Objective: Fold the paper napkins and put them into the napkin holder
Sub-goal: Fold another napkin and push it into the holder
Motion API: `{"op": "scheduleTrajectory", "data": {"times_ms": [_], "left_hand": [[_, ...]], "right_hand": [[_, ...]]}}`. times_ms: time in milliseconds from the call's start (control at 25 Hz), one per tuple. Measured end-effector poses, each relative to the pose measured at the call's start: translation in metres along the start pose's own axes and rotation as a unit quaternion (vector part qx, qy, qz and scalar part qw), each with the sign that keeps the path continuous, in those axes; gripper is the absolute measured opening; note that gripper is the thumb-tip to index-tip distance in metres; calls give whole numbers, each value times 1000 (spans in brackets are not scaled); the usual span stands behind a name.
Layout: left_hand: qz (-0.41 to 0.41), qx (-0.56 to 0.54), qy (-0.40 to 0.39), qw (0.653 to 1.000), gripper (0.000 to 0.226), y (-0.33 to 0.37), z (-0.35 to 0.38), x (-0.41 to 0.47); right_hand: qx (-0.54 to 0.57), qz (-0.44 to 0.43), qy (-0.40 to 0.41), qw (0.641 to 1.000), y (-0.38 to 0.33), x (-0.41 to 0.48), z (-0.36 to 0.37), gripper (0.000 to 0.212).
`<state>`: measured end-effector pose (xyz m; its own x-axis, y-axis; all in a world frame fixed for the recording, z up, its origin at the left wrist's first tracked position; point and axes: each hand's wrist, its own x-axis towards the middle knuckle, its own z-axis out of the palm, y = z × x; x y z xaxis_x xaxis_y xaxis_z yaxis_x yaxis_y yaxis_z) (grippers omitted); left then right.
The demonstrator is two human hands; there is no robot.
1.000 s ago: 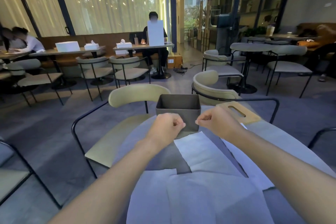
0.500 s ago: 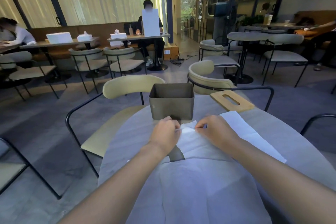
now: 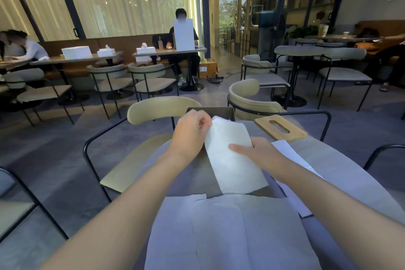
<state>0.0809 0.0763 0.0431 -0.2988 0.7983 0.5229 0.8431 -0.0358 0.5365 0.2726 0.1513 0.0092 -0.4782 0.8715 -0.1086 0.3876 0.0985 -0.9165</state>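
Note:
A white folded napkin [image 3: 232,155] is lifted off the round grey table [image 3: 355,173], slanting from the holder down toward me. My left hand [image 3: 190,133] pinches its top left corner. My right hand [image 3: 260,151] grips its right edge, thumb lying across the front. Behind the napkin and my left hand stands the dark metal napkin holder [image 3: 221,112], mostly hidden. Several unfolded napkins [image 3: 228,232] lie spread on the table near me, and another flat napkin [image 3: 291,155] lies to the right.
A wooden lid with a slot [image 3: 280,127] lies on the table right of the holder. A beige chair [image 3: 157,109] stands just behind the table and another chair [image 3: 252,98] at the back right. People sit at far tables.
Both hands picked the napkin up off the table; it now hangs folded lengthwise in front of the holder. My right hand shifted from the top corner down to the right edge.

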Motion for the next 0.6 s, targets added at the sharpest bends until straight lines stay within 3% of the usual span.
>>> {"op": "scheduleTrajectory", "data": {"times_ms": [80,200,320,400,480,600], "left_hand": [[-34,-40,32,998,8,2,-8,6],[-175,-135,40,975,34,4,-12,-2],[-293,-261,-134,910,51,11,-15,-18],[-279,-340,-209,873,37,11,-14,-25],[-254,-353,-188,881,23,6,-12,-22],[-259,-328,-148,896,21,-1,-15,-21]], "right_hand": [[53,-2,10,999,-4,-2,1,34],[172,2,13,985,-14,-4,2,21],[226,6,11,974,-23,-4,4,18],[245,-3,-6,970,-25,-4,8,27],[259,-10,-21,966,-24,-3,9,34],[256,-33,-48,965,-22,-3,2,30]]}}
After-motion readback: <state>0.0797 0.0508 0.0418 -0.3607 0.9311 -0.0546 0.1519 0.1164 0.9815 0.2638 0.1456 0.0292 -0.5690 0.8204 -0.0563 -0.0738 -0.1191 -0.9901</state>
